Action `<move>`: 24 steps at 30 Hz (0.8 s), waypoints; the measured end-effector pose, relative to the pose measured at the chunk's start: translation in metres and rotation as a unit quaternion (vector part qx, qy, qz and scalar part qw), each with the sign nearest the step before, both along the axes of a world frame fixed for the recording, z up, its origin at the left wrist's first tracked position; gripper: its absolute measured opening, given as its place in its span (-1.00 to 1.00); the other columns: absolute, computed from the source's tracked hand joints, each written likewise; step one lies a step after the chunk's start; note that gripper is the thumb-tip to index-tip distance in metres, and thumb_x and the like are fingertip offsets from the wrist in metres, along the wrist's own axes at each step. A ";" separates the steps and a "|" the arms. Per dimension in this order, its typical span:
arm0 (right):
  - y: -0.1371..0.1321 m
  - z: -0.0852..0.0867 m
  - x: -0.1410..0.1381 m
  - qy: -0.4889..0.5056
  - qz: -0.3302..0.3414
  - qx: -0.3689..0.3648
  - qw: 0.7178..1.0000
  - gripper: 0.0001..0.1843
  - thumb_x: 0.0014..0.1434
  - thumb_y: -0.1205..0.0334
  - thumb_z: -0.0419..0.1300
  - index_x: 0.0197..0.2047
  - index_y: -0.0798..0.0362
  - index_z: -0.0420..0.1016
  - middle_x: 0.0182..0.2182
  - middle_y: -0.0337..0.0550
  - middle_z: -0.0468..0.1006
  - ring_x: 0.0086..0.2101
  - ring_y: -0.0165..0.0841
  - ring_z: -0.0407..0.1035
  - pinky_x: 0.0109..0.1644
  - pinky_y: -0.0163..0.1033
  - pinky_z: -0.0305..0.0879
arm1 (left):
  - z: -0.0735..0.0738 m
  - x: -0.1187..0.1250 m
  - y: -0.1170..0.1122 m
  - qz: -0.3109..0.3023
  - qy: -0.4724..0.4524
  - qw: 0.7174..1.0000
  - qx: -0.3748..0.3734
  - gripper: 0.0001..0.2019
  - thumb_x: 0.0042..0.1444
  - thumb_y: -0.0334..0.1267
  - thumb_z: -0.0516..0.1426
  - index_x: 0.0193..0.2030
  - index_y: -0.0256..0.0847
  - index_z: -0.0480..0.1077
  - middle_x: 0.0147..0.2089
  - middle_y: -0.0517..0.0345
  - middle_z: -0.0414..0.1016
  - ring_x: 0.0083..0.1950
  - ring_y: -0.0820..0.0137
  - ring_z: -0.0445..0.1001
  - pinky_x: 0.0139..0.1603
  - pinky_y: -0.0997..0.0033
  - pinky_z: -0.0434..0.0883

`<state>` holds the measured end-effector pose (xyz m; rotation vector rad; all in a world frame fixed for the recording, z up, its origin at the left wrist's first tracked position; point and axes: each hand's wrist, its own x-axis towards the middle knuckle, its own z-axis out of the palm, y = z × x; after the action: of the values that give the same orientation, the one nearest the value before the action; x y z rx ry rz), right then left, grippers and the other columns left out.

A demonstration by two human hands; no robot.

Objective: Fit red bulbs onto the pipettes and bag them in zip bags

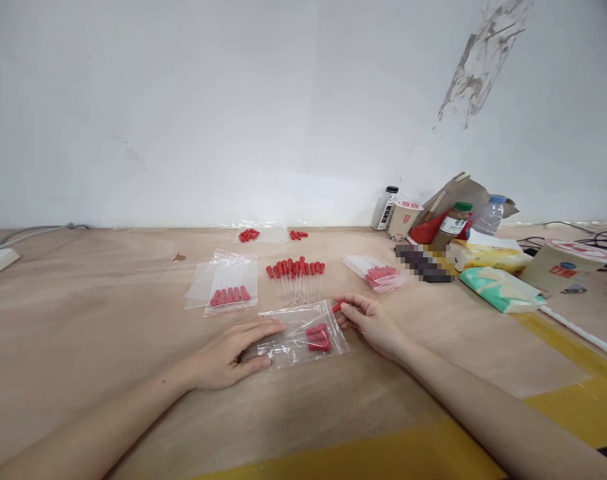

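A clear zip bag (pixel 288 352) lies flat on the table, with several red-bulbed glass droppers inside, their bulbs (pixel 318 337) toward its right end. My left hand (pixel 233 353) lies at the bag's left end, thumb and fingers apart and touching its edge. At the right end my right hand (pixel 366 320) pinches the red bulb of a dropper (pixel 339 306); its glass tube points left at the bag's mouth and is hard to make out. Beyond the bag lies a fanned row of loose droppers (pixel 296 270), red bulbs facing away from me.
A filled dropper bag (pixel 231 293) overlaps other bags on the left; another filled bag (pixel 378 275) lies right. Red bulbs (pixel 249 235) in bags lie by the wall. Bottles (pixel 453 225), paper cups (pixel 404 220), tissue packs (pixel 501 290) and black cables (pixel 603 243) crowd the right side.
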<state>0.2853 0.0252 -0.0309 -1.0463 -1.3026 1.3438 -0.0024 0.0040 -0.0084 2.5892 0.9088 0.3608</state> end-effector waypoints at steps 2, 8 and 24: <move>-0.002 0.002 0.000 -0.048 0.020 0.018 0.998 -0.58 -0.11 -0.01 0.24 -0.24 0.11 0.37 -0.55 -0.31 0.38 -0.56 -0.54 0.25 -0.45 -0.35 0.24 | 0.000 0.000 0.000 0.003 0.003 1.000 -0.003 -0.52 0.19 -0.13 -0.01 0.25 0.00 0.01 0.25 0.12 0.14 0.22 0.23 0.15 0.19 0.12 0.14; -0.001 -0.002 -0.006 -0.067 -0.023 0.024 0.997 -0.56 -0.20 0.07 0.30 -0.31 0.04 0.21 -0.38 -0.26 0.44 -0.62 -0.56 0.24 -0.61 -0.42 0.12 | 0.003 0.002 -0.001 0.003 -0.004 1.000 -0.002 -0.53 0.19 -0.12 -0.01 0.24 0.01 0.03 0.24 0.13 0.16 0.20 0.22 0.17 0.18 0.13 0.16; 0.045 0.001 0.003 -0.277 -0.110 0.115 0.948 -0.78 -0.10 0.19 0.20 -0.34 0.07 0.32 -0.52 -0.26 0.43 -0.57 -0.49 0.29 -0.51 -0.38 0.20 | 0.003 0.002 0.000 -0.012 -0.002 1.000 -0.005 -0.62 0.20 -0.14 -0.02 0.16 -0.01 0.17 0.25 0.13 0.14 0.22 0.26 0.14 0.20 0.18 0.15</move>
<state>0.2884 0.0698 -0.0301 -1.4133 -1.6433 0.7261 -0.0002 0.0039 -0.0052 2.5869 0.8747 0.3522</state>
